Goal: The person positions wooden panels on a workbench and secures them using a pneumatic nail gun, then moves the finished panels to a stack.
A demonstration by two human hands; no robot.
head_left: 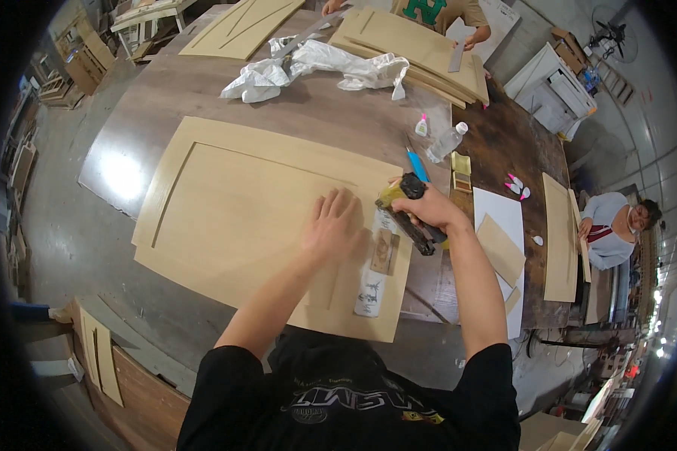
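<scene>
The brown counter (pixel 154 113) carries the tan recessed panel (pixel 256 214), which lies flat in front of the person, its near edge overhanging. The panel's long axis runs left to right, the right end slanting slightly nearer. On its right border lies a white patterned strip (pixel 368 295), stretched near to far. Over the panel's right edge is a yellow-and-black handheld power tool (pixel 417 231), perhaps a nailer, its head pointing away and leftward. The right hand (pixel 427 208) has its fingers curled around the grip; the left hand (pixel 332 224) lies palm down, fingers extended, grasping nothing. The step appears to be tool work along this end; the next move calls for steady pressure and careful aim. A small brown block (pixel 384 252) rests on the strip.
</scene>
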